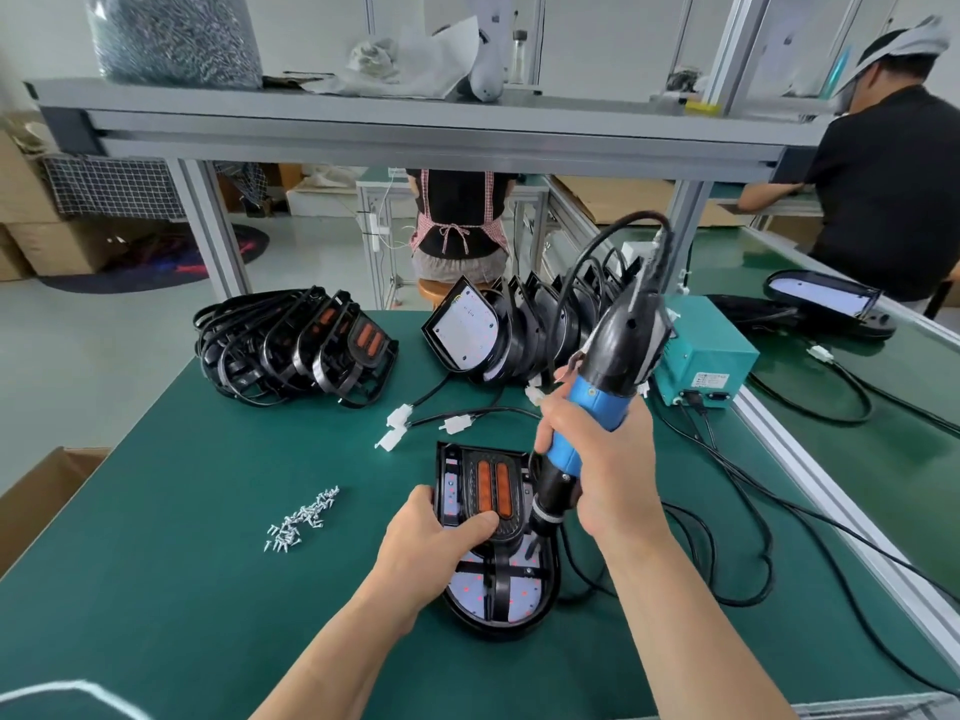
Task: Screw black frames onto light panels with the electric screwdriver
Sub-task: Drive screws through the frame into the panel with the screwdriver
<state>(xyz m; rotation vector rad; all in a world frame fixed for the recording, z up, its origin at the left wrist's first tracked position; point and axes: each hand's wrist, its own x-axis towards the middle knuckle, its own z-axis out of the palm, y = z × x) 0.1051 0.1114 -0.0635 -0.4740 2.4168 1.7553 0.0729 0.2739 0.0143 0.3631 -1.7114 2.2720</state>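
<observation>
left hand: low, thumb pressing down (curled) | right hand: raised higher, closed in tight grip

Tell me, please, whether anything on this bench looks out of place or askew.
Nothing looks damaged. The screws lie in a loose pile on the green mat, with no tray, and the stacked black frames at the back left lean over.

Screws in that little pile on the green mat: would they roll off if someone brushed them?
Probably they would scatter rather than roll far: the screws are tiny, loose and lie every which way. Their heads likely make them curl in circles. The green mat looks matte, not slick, which should slow them.
</observation>
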